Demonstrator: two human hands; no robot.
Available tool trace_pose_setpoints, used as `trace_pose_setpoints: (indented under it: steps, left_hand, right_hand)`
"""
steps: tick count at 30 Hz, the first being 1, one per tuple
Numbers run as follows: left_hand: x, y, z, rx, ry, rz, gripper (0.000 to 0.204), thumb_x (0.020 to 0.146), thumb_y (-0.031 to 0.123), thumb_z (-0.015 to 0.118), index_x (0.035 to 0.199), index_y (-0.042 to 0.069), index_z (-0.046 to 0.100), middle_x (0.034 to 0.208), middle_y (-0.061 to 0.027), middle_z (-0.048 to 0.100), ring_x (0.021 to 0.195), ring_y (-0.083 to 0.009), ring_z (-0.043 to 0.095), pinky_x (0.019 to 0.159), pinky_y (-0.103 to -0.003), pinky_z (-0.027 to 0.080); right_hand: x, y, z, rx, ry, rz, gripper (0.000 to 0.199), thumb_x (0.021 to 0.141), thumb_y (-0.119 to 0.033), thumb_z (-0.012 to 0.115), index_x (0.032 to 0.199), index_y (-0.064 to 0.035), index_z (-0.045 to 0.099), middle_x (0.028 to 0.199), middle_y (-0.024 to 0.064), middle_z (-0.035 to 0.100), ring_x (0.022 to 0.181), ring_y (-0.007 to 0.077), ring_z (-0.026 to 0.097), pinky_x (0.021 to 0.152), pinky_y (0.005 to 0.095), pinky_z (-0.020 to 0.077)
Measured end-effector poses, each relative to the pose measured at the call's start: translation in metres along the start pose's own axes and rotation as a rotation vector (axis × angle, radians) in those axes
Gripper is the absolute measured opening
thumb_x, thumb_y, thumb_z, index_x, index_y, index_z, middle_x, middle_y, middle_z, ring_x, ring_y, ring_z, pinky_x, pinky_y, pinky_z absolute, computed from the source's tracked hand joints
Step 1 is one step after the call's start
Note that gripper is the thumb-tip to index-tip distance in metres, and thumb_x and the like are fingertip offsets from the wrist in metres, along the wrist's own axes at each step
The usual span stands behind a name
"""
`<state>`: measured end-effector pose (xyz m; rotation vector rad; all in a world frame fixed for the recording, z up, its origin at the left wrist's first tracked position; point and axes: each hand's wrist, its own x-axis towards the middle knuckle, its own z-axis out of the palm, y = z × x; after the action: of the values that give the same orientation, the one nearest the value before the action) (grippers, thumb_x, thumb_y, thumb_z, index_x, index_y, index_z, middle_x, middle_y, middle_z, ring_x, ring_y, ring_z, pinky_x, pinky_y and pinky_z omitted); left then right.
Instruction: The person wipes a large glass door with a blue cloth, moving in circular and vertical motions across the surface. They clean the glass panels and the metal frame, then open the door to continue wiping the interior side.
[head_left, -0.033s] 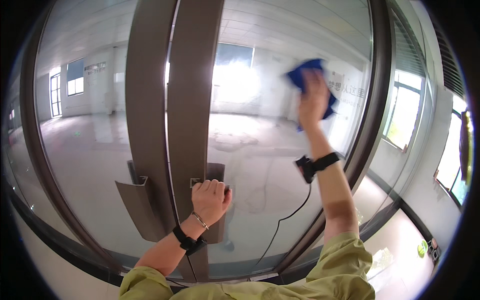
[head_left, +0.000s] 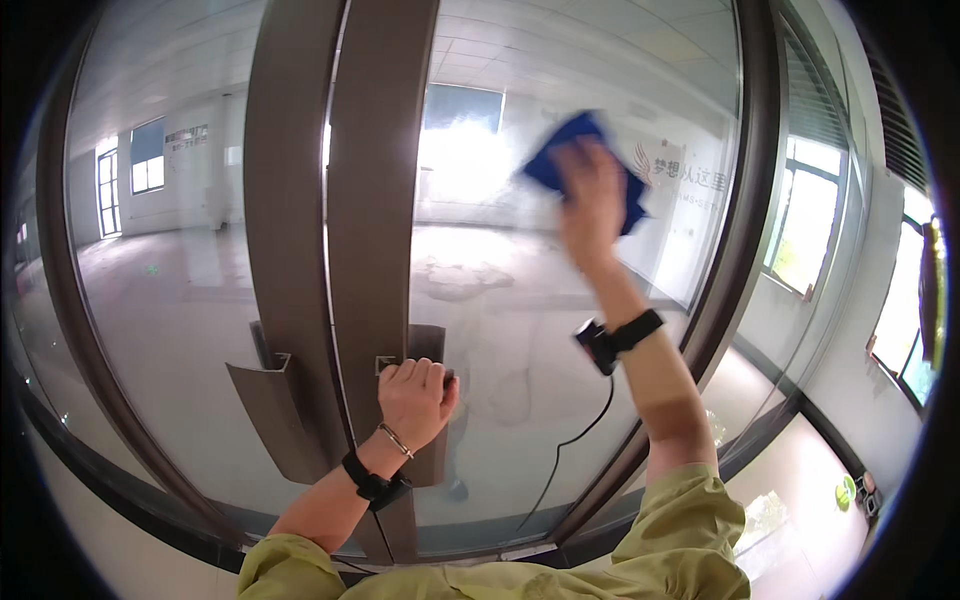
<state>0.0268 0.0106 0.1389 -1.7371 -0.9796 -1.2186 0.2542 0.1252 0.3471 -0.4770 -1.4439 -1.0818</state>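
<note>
My right hand (head_left: 593, 205) is raised at the upper right, fingers spread over a dark blue cloth (head_left: 580, 127) and holding it against the glass pane (head_left: 500, 350) of a door. The fingers are slightly smeared by motion. Lower down, my left hand (head_left: 415, 402) is closed around the top part of a brown door handle (head_left: 430, 465); the knuckles face me, and the palm side is hidden. Each wrist wears a black strap with a small box, and a thin cable hangs from the right one.
A matching handle (head_left: 270, 415) sticks out from the left door leaf, beside the brown upright frames (head_left: 375, 200). Through the glass a bare room shows, with windows and wall lettering. At the right are a wall with windows (head_left: 905, 300) and a small green item (head_left: 846, 492) on the floor.
My right hand and the blue cloth have shifted left across the glass, uncovering more wall lettering behind. My left hand keeps its grip on the handle.
</note>
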Motion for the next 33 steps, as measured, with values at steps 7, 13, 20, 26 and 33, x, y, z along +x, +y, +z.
trace_pose_setpoints:
  steps: [7, 13, 20, 26, 33]
  left_hand:
    - [-0.008, -0.004, 0.003, 0.049, 0.044, -0.027, 0.022, 0.075, 0.019, 0.069, 0.073, 0.012, 0.048, 0.066, -0.0011, 0.048, 0.063, -0.0189, 0.049, 0.061, -0.034, 0.035]
    - [0.006, 0.013, 0.019, 0.025, 0.079, -0.038, 0.025, 0.076, 0.018, 0.068, 0.069, 0.013, 0.045, 0.063, 0.0, 0.044, 0.06, -0.0175, 0.046, 0.061, -0.033, 0.033]
    - [0.0, 0.005, 0.016, 0.055, 0.025, -0.075, 0.022, 0.074, 0.017, 0.07, 0.074, 0.012, 0.049, 0.067, -0.0019, 0.05, 0.064, -0.0219, 0.05, 0.063, -0.036, 0.036]
    - [0.002, 0.008, 0.02, 0.042, 0.023, -0.076, 0.02, 0.074, 0.017, 0.071, 0.077, 0.012, 0.051, 0.068, -0.003, 0.052, 0.066, -0.0231, 0.052, 0.065, -0.037, 0.036]
    - [0.005, 0.011, 0.023, 0.031, 0.053, -0.081, 0.02, 0.074, 0.017, 0.07, 0.077, 0.011, 0.051, 0.069, -0.0034, 0.051, 0.066, -0.0236, 0.051, 0.065, -0.038, 0.035]
  right_hand:
    - [0.006, -0.067, 0.002, 0.266, -0.406, -0.446, 0.061, 0.07, 0.01, 0.057, 0.124, -0.0193, 0.058, 0.138, 0.0108, 0.045, 0.133, 0.0359, 0.038, 0.106, 0.0462, 0.0395]
    - [0.112, -0.011, 0.025, -0.069, 0.04, -0.015, 0.055, 0.079, -0.002, 0.066, 0.131, -0.0178, 0.054, 0.14, 0.0139, 0.045, 0.131, 0.0388, 0.038, 0.109, 0.0522, 0.0318]
    - [0.038, -0.058, 0.021, 0.336, -0.38, -0.351, 0.052, 0.077, 0.001, 0.064, 0.124, -0.0181, 0.058, 0.142, 0.0094, 0.045, 0.137, 0.0319, 0.035, 0.112, 0.0526, 0.0301]
    - [0.017, 0.132, -0.028, -0.211, 0.042, 0.21, 0.055, 0.077, -0.003, 0.065, 0.13, -0.0163, 0.054, 0.136, 0.0109, 0.05, 0.13, 0.0302, 0.043, 0.108, 0.0412, 0.0349]
    - [-0.084, 0.208, -0.058, -0.456, 0.119, 0.765, 0.055, 0.083, -0.014, 0.065, 0.136, -0.008, 0.047, 0.139, 0.0196, 0.046, 0.13, 0.038, 0.041, 0.108, 0.0464, 0.0337]
